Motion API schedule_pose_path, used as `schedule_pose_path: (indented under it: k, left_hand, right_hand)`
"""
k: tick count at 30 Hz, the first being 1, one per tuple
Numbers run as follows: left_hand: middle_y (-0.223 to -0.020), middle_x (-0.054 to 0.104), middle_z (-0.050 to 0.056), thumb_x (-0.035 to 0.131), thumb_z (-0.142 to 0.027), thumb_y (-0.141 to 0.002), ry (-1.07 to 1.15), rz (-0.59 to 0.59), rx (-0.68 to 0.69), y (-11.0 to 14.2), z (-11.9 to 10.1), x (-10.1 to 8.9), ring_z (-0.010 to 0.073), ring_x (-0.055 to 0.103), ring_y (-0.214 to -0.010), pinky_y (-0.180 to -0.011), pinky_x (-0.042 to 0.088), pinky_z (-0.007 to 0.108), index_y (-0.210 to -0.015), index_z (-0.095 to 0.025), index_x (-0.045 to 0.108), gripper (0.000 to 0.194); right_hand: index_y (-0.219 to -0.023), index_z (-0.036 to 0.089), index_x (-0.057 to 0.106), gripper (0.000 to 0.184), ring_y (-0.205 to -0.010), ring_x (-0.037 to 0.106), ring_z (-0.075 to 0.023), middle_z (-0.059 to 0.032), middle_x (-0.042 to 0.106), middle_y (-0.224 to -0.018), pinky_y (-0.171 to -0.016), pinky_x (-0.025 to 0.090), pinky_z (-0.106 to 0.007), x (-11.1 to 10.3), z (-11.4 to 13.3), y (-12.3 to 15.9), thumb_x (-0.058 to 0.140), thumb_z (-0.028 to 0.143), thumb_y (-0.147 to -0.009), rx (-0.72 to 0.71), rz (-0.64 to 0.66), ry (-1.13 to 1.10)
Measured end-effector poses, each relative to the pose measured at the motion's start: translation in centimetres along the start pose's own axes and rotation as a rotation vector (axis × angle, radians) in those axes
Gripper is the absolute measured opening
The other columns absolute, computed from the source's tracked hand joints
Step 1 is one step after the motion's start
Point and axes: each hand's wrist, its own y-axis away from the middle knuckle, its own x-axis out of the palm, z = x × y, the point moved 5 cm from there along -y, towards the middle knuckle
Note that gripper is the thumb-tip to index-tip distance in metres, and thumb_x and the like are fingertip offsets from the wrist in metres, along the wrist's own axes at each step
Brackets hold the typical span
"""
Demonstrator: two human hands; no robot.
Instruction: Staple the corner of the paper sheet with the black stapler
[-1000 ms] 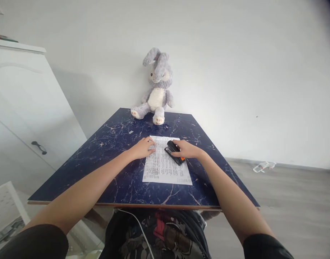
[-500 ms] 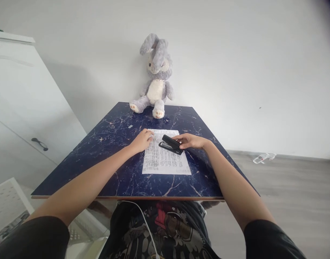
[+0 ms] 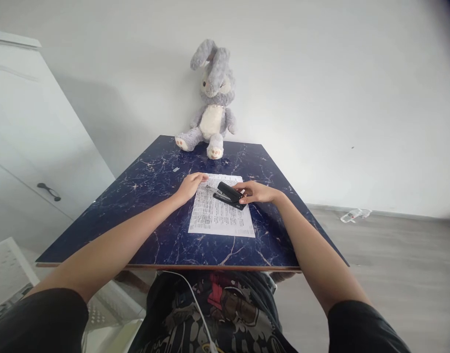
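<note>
Printed paper (image 3: pixel 219 223) lies on the dark blue marble-patterned table (image 3: pixel 166 245). Above it is a black stapler (image 3: pixel 229 195), held at its rear end by my right hand (image 3: pixel 256 192), thumb on the near side. A thin metal strip, seemingly the staple tray, sticks out from the stapler's front toward the upper left. My left hand (image 3: pixel 191 186) is at the paper's upper left edge, its fingers stretched toward the stapler's front and apparently touching the sheet. Whether the stapler rests on the paper or hovers over it I cannot tell.
A grey plush rabbit (image 3: pixel 212 120) sits at the table's far end against the wall. A small pale piece (image 3: pixel 176 169) lies left of the paper. A white cabinet (image 3: pixel 26 127) stands at left. White plastic packaging (image 3: pixel 355 214) is on the floor at right.
The metal strip now protrudes from the stapler's front. The fingers of my left hand have straightened. The whole view has shifted slightly; my right hand still holds the stapler.
</note>
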Motion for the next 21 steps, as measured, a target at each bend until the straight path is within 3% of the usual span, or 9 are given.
schedule_pose_path:
  k: [3,6,10,13,18,21]
  left_hand:
    - [-0.109,0.079,0.012,0.060,-0.042,-0.099,-0.044,0.003,0.027,0.0,-0.4,0.0,0.0289,0.074,-0.107,-0.107,0.054,0.047,-0.098,-0.016,0.078,0.032]
    - [-0.110,0.079,0.011,0.062,-0.038,-0.098,0.017,-0.008,0.011,0.3,-0.9,0.2,0.0271,0.074,-0.109,-0.108,0.053,0.045,-0.099,-0.017,0.078,0.027]
    - [-0.111,0.079,0.010,0.067,-0.032,-0.096,0.234,-0.093,-0.101,0.8,-1.1,0.2,0.0238,0.074,-0.110,-0.108,0.054,0.041,-0.099,-0.017,0.076,0.017]
    - [-0.108,0.079,0.011,0.073,-0.029,-0.095,0.385,-0.108,-0.223,1.0,-1.1,0.5,0.0226,0.077,-0.100,-0.103,0.057,0.041,-0.100,-0.016,0.073,0.013]
    - [-0.105,0.080,0.017,0.070,-0.028,-0.102,0.596,0.077,-0.353,1.4,-1.4,2.0,0.0225,0.078,-0.098,-0.100,0.059,0.039,-0.102,-0.011,0.075,0.018]
    - [-0.106,0.080,0.016,0.069,-0.020,-0.101,0.612,0.119,-0.357,1.5,-1.6,2.2,0.0204,0.077,-0.100,-0.103,0.058,0.037,-0.104,-0.010,0.078,0.013]
  right_hand:
    - [-0.122,0.018,0.071,0.042,-0.099,0.065,-0.0256,-0.0097,0.071,-0.115,-0.084,0.053,-0.039,1.0,0.8,-1.2,0.077,0.043,-0.089,-0.033,-0.099,0.214]
    - [-0.114,0.016,0.069,0.034,-0.101,0.063,-0.0268,-0.0096,0.068,-0.113,-0.093,0.052,-0.045,1.8,1.3,-2.5,0.074,0.027,-0.083,-0.070,-0.230,0.355]
    - [-0.125,0.017,0.065,0.047,-0.109,0.064,-0.0279,-0.0116,0.065,-0.123,-0.100,0.052,-0.047,2.4,1.8,-3.1,0.065,0.011,-0.079,-0.152,-0.373,0.401]
    - [-0.133,0.018,0.062,0.058,-0.118,0.060,-0.0296,-0.0141,0.062,-0.133,-0.100,0.054,-0.047,2.9,2.7,-3.0,0.053,0.000,-0.078,-0.197,-0.501,0.638]
    - [-0.141,0.016,0.059,0.055,-0.132,0.053,-0.0342,-0.0170,0.060,-0.143,-0.100,0.054,-0.051,4.9,4.2,-3.3,0.042,-0.005,-0.092,-0.190,-0.479,1.167]
    - [-0.143,0.017,0.058,0.048,-0.132,0.054,-0.0339,-0.0172,0.060,-0.147,-0.101,0.053,-0.050,5.7,5.0,-3.4,0.042,0.001,-0.101,-0.213,-0.437,1.315]
